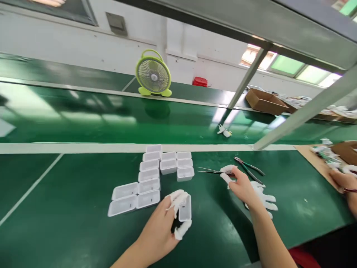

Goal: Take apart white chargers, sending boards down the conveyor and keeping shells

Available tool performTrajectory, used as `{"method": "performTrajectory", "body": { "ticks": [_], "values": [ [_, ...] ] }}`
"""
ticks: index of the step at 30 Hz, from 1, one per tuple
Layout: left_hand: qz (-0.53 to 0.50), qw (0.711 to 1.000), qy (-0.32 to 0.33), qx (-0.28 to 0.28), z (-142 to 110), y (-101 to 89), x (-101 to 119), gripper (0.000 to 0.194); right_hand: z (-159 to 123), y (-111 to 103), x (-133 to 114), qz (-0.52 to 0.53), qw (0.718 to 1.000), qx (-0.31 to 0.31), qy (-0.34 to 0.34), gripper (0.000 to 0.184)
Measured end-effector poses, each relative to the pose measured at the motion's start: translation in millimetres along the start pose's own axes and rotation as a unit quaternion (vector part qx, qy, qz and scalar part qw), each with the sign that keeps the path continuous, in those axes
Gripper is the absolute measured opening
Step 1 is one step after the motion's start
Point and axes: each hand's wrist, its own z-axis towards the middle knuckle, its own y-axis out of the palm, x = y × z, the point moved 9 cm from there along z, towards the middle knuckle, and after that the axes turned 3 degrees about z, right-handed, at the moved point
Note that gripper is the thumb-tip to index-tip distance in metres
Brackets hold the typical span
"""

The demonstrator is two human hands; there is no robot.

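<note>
My left hand (164, 223), with white coverings on its fingertips, grips a small white plastic box (185, 209) by its sides, just above the green table. Something dark shows under the box near my thumb; I cannot make it out. In my right hand (240, 184), fingertips also covered in white, are pinched slim dark tweezers (209, 171), their tips pointing left. Several more small white boxes (148, 198) stand in joined rows beyond and left of my left hand. Close to my right hand lie green-handled pliers (249, 169) and a white glove (266, 197), partly hidden by my forearm.
A conveyor belt (111, 126) runs behind the table (69, 230), with a small white piece (224, 131) on it. Beyond stands a green fan (153, 72). A slanting metal post (304, 108) rises at right. Another person's hand (344, 179) is beside a cardboard tray (315, 160).
</note>
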Motion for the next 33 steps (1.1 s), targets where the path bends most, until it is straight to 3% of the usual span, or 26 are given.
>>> {"method": "performTrajectory", "body": {
  "ticks": [5,13,17,22,33],
  "values": [
    [0.037,0.999,0.016,-0.009,-5,4.3,0,0.049,3,-18,14,0.044,0.998,0.033,0.033,0.019],
    [0.061,0.998,0.022,-0.01,-2,2.5,2,0.042,3,-11,14,0.203,0.978,0.025,0.051,0.04],
    [0.064,0.997,0.025,-0.025,-2,3.2,5,0.042,8,-5,24,0.245,0.966,0.031,0.076,0.041],
    [0.053,0.998,0.032,-0.015,-3,0.7,7,0.045,8,-17,28,0.271,0.957,0.071,0.072,0.047],
    [0.061,0.997,0.038,-0.034,-9,9.2,3,0.044,11,-36,41,0.296,0.942,0.146,0.063,0.025]
  ]
}}
